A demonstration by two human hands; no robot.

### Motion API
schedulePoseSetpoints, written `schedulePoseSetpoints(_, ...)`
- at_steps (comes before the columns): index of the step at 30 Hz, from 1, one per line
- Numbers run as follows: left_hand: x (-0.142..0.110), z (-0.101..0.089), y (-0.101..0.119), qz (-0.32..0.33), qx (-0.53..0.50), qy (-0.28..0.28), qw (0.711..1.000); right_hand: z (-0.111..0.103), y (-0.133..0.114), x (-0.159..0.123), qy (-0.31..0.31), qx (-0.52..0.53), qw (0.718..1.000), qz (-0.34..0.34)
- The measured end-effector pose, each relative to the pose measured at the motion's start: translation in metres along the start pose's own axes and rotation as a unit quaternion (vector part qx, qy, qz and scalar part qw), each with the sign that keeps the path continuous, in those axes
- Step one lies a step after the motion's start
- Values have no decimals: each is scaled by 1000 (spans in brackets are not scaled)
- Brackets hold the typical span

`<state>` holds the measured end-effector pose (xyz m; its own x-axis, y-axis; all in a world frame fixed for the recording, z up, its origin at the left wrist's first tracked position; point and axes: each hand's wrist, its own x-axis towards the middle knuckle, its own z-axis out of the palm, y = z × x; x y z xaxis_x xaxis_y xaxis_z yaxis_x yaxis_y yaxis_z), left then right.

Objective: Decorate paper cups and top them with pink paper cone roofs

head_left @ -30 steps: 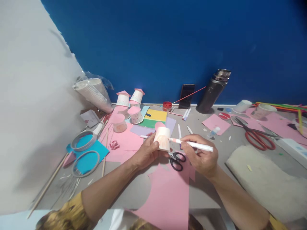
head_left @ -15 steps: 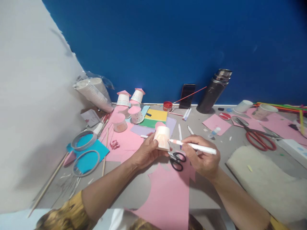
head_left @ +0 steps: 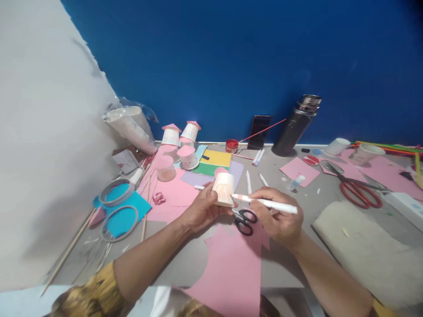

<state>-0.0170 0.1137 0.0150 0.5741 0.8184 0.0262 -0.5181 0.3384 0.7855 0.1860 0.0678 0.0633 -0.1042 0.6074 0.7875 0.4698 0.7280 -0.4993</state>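
My left hand (head_left: pixel 205 209) grips a white paper cup (head_left: pixel 224 185), held upside down, with pale orange strokes on its side. Between the fingers of my right hand (head_left: pixel 280 215) is a white marker (head_left: pixel 274 205), its peach tip at the cup's right side. Just below the cup, black-handled scissors (head_left: pixel 245 221) lie on the table, close to a cut sheet of pink paper (head_left: pixel 236 268). Behind the cup are several decorated paper cups (head_left: pixel 188 157) with pink tops.
A black flask (head_left: pixel 294 127) and a phone (head_left: pixel 259 131) stand by the blue wall. To the right lie red-handled scissors (head_left: pixel 360 193) and a cream cloth (head_left: pixel 366 246). Tape rolls (head_left: pixel 119 223) and stacked cups (head_left: pixel 128 130) are at left.
The marker tip has shifted very slightly down along the cup's right side. Both hands keep their grip, and the view has moved a little.
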Motion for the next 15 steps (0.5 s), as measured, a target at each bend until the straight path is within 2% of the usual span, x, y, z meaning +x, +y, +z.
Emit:
schedulePoseSetpoints(5, 0, 1, -1, 5, 7, 13, 1000, 0, 1, -3, -14, 20, 1000, 9)
schedulePoseSetpoints(11, 0, 1, -1, 12, 40, -2, 999, 2, 4, -3, 25, -28, 999, 17)
schedulePoseSetpoints(15, 0, 3, 0, 11, 42, 6, 999, 2, 4, -2, 6, -26, 1000, 6)
